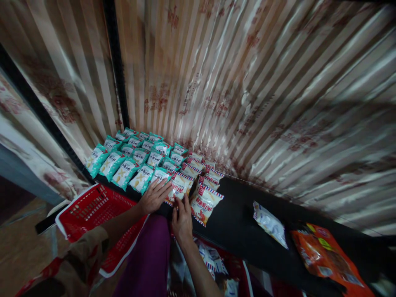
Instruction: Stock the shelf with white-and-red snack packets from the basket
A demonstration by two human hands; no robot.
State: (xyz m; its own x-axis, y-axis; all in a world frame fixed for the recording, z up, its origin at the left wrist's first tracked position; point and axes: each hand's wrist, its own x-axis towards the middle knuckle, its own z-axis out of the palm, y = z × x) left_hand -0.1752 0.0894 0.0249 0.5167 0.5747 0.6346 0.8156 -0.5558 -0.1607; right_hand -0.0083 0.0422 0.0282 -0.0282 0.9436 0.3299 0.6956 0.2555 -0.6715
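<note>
My left hand (154,196) lies flat with fingers spread on a white snack packet with red and blue edging (179,186), at the front of a row of such packets (201,173) on a black shelf (238,222). My right hand (182,218) is beside it, fingers pressed on the lower edge of the same packet. Another white packet with red print (204,205) sits just right of my right hand. Rows of teal snack packets (136,159) fill the shelf's left part.
A red plastic basket (89,212) stands below the shelf at left. A second basket with more white packets (213,260) sits below my right arm. A loose white packet (269,224) and an orange bag (324,253) lie further right. Striped patterned curtain (247,82) behind.
</note>
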